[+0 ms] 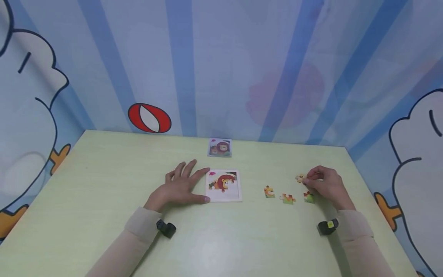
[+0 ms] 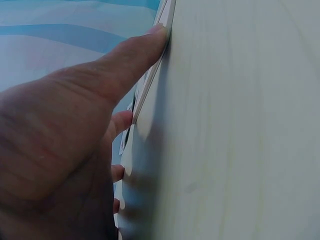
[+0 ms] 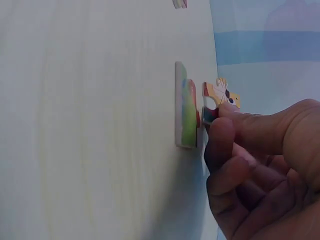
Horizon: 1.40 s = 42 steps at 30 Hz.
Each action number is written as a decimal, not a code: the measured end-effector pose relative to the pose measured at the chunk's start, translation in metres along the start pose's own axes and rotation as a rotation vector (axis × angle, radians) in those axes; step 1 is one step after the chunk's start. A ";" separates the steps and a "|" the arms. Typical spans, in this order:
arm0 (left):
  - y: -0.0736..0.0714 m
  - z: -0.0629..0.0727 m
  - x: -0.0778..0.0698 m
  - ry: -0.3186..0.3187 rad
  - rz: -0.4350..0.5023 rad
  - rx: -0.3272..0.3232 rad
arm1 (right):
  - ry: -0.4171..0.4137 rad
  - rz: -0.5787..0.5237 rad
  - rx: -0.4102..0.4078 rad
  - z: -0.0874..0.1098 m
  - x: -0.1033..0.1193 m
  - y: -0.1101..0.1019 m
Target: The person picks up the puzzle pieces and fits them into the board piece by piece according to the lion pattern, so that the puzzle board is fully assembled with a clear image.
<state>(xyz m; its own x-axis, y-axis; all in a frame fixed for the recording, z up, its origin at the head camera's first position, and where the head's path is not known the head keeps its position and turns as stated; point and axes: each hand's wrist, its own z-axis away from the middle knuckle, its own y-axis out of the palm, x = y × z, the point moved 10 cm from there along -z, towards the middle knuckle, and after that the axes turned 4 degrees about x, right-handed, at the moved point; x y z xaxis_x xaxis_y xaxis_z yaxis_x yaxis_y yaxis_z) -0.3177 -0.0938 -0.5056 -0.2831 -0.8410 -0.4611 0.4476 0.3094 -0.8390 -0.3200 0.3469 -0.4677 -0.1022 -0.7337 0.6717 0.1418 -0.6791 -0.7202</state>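
Observation:
A square white puzzle board [image 1: 233, 194] lies mid-table, a partly assembled lion picture showing in its frame. My left hand [image 1: 180, 187] is spread at the board's left side, with thumb and index fingertip resting on its corners; the left wrist view shows the thumb [image 2: 145, 47] on the board's edge. Over on the right, my right hand [image 1: 327, 182] pinches a yellow jigsaw piece [image 3: 220, 95] with a printed eye between thumb and index finger. A green jigsaw piece [image 1: 309, 197] lies just below that hand. Two more pieces, an orange one [image 1: 269, 192] and a yellow-green one [image 1: 288, 198], lie between board and hand.
Behind the board, near the table's back edge, lies a small lion picture card [image 1: 219, 147]. The pale table [image 1: 104, 184] meets a blue striped backdrop [image 1: 221, 69] at the back and sides. Each wrist carries a small black camera.

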 end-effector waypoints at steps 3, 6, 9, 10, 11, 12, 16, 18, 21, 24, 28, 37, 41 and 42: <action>0.000 0.001 -0.001 0.009 0.004 0.001 | -0.018 -0.058 -0.001 0.000 0.003 0.002; -0.001 0.001 -0.002 0.018 0.007 -0.005 | -0.033 -0.095 -0.008 -0.001 0.006 0.004; 0.000 0.000 0.000 0.013 0.004 -0.006 | -0.036 -0.114 -0.015 -0.002 0.010 0.005; 0.000 0.000 0.000 0.011 0.004 -0.005 | -0.035 -0.117 -0.017 -0.002 0.011 0.005; 0.000 0.000 0.001 0.010 0.004 -0.005 | -0.033 -0.119 -0.016 -0.002 0.013 0.006; 0.001 -0.001 0.002 0.006 0.002 -0.005 | -0.032 -0.121 -0.017 -0.002 0.014 0.006; 0.001 -0.001 0.002 0.002 0.009 -0.003 | -0.029 -0.128 -0.010 -0.002 0.018 0.008; 0.001 -0.001 0.002 0.000 0.013 0.000 | -0.033 -0.134 -0.004 -0.002 0.021 0.010; 0.001 0.000 0.002 -0.001 0.015 0.002 | -0.033 -0.140 0.003 -0.002 0.024 0.014; 0.001 0.000 0.001 -0.001 0.015 0.002 | -0.032 -0.139 0.008 -0.003 0.028 0.017; 0.001 0.000 0.001 -0.002 0.016 0.004 | -0.035 -0.139 0.020 -0.004 0.035 0.022; 0.002 -0.001 0.002 0.002 0.013 0.006 | -0.035 -0.144 0.046 -0.007 0.045 0.033; 0.002 -0.002 0.002 0.002 0.007 0.006 | -0.049 -0.128 0.041 -0.008 0.050 0.035; 0.002 -0.002 0.002 0.002 0.007 0.006 | -0.053 -0.127 0.038 -0.008 0.052 0.036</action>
<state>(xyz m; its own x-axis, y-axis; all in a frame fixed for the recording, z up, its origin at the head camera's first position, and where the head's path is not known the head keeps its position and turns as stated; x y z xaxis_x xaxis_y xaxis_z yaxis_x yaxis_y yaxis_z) -0.3187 -0.0942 -0.5090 -0.2821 -0.8379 -0.4674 0.4541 0.3125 -0.8343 -0.3277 0.2846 -0.4601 -0.0693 -0.6394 0.7658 0.1687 -0.7641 -0.6227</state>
